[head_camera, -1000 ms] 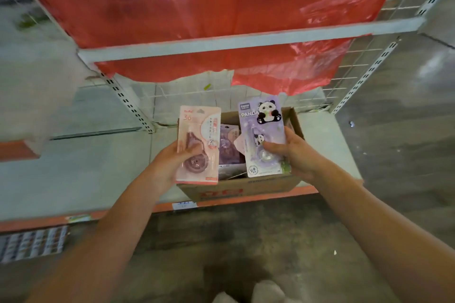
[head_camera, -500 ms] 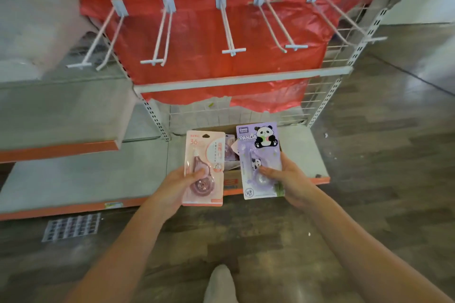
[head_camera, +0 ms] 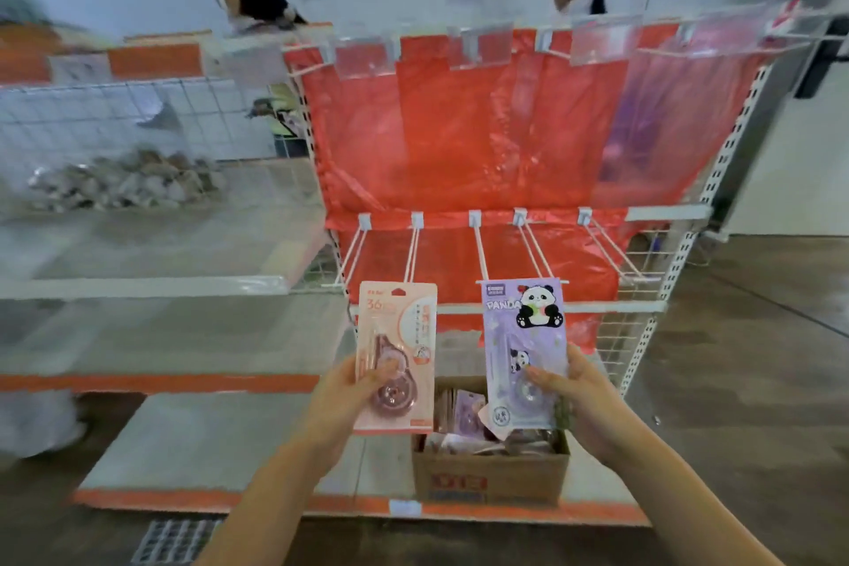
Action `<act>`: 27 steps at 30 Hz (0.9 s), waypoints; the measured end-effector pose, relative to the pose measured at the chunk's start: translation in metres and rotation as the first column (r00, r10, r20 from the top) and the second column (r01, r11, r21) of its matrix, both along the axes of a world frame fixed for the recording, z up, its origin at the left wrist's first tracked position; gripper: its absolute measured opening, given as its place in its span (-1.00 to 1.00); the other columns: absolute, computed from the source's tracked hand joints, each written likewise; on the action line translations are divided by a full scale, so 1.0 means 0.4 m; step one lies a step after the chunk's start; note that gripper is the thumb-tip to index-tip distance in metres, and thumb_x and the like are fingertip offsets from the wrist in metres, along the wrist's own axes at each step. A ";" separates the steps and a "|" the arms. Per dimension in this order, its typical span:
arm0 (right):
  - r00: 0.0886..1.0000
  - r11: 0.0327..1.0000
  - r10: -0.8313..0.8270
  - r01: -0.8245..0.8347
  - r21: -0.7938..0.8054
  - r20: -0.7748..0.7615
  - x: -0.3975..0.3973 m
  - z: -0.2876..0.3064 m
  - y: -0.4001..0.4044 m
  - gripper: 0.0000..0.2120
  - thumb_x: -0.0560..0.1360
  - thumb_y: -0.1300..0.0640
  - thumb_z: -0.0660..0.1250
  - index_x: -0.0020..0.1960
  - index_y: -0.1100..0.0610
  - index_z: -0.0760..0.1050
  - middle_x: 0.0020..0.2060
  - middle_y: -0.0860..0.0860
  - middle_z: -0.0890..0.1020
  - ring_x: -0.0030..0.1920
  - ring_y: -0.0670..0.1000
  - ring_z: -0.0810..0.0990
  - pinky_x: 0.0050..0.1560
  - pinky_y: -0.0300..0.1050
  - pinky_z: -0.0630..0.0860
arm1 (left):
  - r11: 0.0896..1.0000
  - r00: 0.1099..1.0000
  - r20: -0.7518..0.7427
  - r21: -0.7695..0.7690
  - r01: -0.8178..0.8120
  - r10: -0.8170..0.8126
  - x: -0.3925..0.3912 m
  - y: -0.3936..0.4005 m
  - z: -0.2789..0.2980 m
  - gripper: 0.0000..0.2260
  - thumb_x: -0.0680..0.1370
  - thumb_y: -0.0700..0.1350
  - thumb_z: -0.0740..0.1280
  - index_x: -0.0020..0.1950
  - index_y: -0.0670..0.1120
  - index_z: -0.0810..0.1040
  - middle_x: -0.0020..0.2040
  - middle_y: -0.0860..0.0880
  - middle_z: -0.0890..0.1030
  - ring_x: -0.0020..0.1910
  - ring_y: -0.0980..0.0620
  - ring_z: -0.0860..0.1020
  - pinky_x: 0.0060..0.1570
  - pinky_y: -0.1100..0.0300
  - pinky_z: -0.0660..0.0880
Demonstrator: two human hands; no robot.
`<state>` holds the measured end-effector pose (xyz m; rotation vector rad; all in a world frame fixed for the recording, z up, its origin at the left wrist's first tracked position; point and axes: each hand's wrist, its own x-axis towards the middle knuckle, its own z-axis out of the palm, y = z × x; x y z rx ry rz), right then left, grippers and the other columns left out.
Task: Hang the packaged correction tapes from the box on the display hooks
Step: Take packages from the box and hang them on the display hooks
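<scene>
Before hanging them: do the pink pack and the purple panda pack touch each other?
Apart. The head view shows red sheet and shelf between the pink pack and the purple panda pack.

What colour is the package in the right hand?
Pale purple, with a black-and-white panda printed near the top; the head view shows the package held by the right hand.

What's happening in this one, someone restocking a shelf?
Yes. A person holds one packaged correction tape in each hand: the left hand grips a pink pack, the right hand a purple panda pack. Both are raised in front of the row of display hooks, which look bare. Nothing is hung yet. The cardboard box on the low shelf holds more packs.
</scene>
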<state>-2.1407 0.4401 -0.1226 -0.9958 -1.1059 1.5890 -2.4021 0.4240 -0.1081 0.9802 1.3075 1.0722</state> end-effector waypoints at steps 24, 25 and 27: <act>0.994 0.926 -0.109 0.112 0.360 -0.029 -0.417 0.311 0.401 -0.47 0.24 0.07 0.53 0.18 0.02 0.49 0.04 -0.03 0.68 0.05 0.00 0.65 -0.09 -0.26 0.56 | 0.936 0.990 0.123 0.335 -0.109 0.071 -0.385 0.450 0.298 -0.89 0.45 -0.16 0.37 -0.04 -0.08 0.60 -0.15 -0.08 0.71 -0.20 -0.02 0.68 -0.16 0.13 0.63; 0.993 0.922 -0.115 0.118 0.368 -0.032 -0.425 0.317 0.414 -0.54 0.29 0.14 0.46 0.17 0.03 0.48 0.03 -0.03 0.68 0.04 0.01 0.65 -0.09 -0.25 0.57 | 0.931 0.989 0.130 0.345 -0.114 0.073 -0.381 0.463 0.305 -0.87 0.42 -0.14 0.37 -0.04 -0.09 0.60 -0.15 -0.07 0.71 -0.20 -0.01 0.68 -0.19 0.15 0.64; 0.993 0.913 -0.113 0.117 0.391 -0.034 -0.438 0.328 0.441 -0.59 0.33 0.21 0.39 0.16 0.04 0.49 0.01 -0.01 0.69 0.02 0.02 0.66 -0.07 -0.20 0.58 | 0.919 0.985 0.148 0.370 -0.139 0.090 -0.371 0.491 0.313 -0.81 0.38 -0.11 0.38 -0.02 -0.09 0.59 -0.16 -0.06 0.71 -0.21 0.00 0.69 -0.22 0.17 0.63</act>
